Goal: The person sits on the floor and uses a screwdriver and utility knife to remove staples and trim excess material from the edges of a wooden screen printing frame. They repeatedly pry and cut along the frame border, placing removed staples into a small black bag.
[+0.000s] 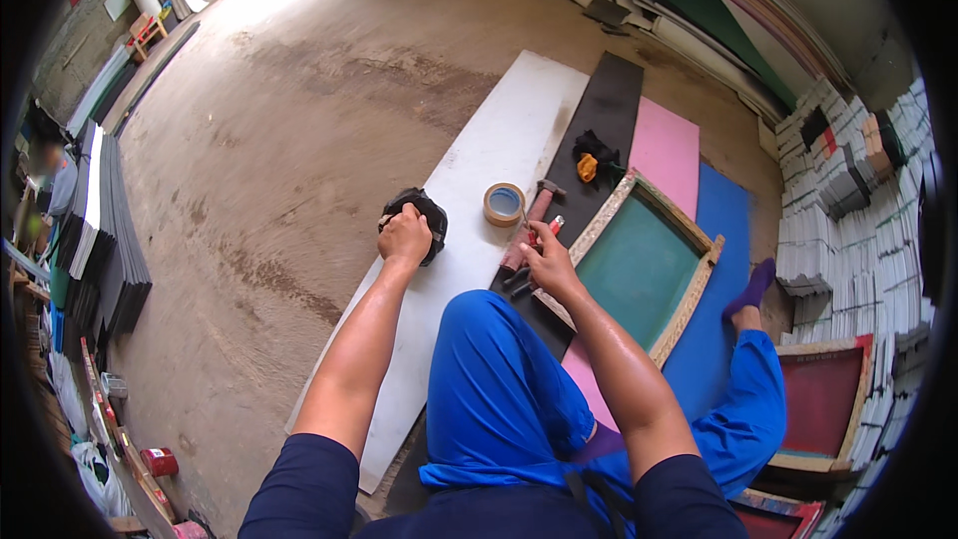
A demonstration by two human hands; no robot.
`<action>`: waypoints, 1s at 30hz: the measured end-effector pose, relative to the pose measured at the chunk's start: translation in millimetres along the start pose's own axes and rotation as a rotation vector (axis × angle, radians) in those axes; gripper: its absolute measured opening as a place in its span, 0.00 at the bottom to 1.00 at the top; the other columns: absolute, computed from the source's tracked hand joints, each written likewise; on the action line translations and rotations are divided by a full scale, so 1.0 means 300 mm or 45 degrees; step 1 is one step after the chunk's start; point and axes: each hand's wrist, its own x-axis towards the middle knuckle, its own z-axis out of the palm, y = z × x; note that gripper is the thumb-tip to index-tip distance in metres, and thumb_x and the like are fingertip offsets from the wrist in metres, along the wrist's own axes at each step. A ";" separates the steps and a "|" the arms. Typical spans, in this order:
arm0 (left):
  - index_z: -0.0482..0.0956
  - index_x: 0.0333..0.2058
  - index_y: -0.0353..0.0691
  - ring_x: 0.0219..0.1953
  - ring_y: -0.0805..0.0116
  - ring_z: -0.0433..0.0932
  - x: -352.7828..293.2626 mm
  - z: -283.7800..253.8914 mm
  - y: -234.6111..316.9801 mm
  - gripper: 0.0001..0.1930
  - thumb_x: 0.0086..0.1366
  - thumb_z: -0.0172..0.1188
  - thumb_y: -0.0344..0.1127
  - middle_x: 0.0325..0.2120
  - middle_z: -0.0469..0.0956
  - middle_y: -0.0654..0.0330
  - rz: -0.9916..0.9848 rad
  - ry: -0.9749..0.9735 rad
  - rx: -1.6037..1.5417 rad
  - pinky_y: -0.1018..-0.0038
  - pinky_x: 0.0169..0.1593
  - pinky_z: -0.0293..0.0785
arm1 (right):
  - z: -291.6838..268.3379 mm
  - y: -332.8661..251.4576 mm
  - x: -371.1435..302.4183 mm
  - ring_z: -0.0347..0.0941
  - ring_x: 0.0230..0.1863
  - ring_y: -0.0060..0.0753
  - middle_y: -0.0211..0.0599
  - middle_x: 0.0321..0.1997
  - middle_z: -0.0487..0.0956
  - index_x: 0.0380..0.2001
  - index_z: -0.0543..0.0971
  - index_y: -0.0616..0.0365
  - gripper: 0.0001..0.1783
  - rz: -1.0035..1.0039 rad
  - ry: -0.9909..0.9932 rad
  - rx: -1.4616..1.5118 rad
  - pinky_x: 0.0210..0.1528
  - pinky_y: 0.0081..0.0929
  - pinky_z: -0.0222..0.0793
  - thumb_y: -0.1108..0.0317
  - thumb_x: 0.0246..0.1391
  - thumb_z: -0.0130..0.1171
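On the left, my left hand point(406, 236) is closed on a dark, rounded black bundle point(431, 227) over the white board point(489, 155); its exact kind is unclear. My right hand point(549, 262) pinches a slim tool with a red end point(556, 226), partly hidden by the fingers. Beneath and beside that hand lies a hammer point(540, 204) with a worn reddish handle. A roll of brown tape point(504, 204) rests between my hands. Right of my right hand, a wooden frame with a green mesh screen point(639, 260) lies flat across the coloured sheets.
Black point(611, 90), pink point(667, 150) and blue point(725, 215) sheets lie side by side on the floor. A black cloth-like bundle with an orange piece point(587, 168) sits beyond the hammer. White stacks point(848, 200) line the right; dark sheets point(120, 240) lean left.
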 end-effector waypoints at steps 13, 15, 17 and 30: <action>0.86 0.39 0.41 0.41 0.53 0.84 -0.508 0.141 0.489 0.16 0.59 0.69 0.46 0.34 0.85 0.52 0.938 -0.388 -0.252 0.59 0.47 0.79 | -0.599 0.385 -0.615 0.79 0.49 0.55 0.50 0.46 0.83 0.54 0.77 0.51 0.19 0.046 0.176 -0.550 0.51 0.46 0.73 0.57 0.64 0.57; 0.87 0.41 0.42 0.46 0.53 0.82 -0.640 0.218 0.587 0.16 0.58 0.70 0.45 0.40 0.85 0.52 1.087 -0.507 -0.226 0.59 0.52 0.77 | -0.651 0.466 -0.718 0.80 0.49 0.54 0.49 0.46 0.84 0.55 0.77 0.50 0.18 0.145 0.156 -0.583 0.51 0.46 0.73 0.58 0.64 0.58; 0.86 0.43 0.43 0.52 0.54 0.79 -0.742 0.332 0.638 0.17 0.57 0.71 0.43 0.46 0.82 0.53 1.253 -0.622 -0.202 0.60 0.56 0.75 | -0.667 0.512 -0.804 0.81 0.47 0.51 0.44 0.43 0.85 0.52 0.79 0.48 0.16 0.163 0.182 -0.630 0.48 0.45 0.75 0.58 0.62 0.60; 0.81 0.50 0.42 0.54 0.57 0.75 -1.032 0.606 0.726 0.23 0.55 0.72 0.41 0.48 0.81 0.58 1.607 -0.582 -0.462 0.59 0.63 0.67 | -0.736 0.671 -1.077 0.80 0.38 0.45 0.36 0.35 0.82 0.41 0.85 0.44 0.10 0.362 0.342 -0.666 0.39 0.42 0.73 0.59 0.56 0.67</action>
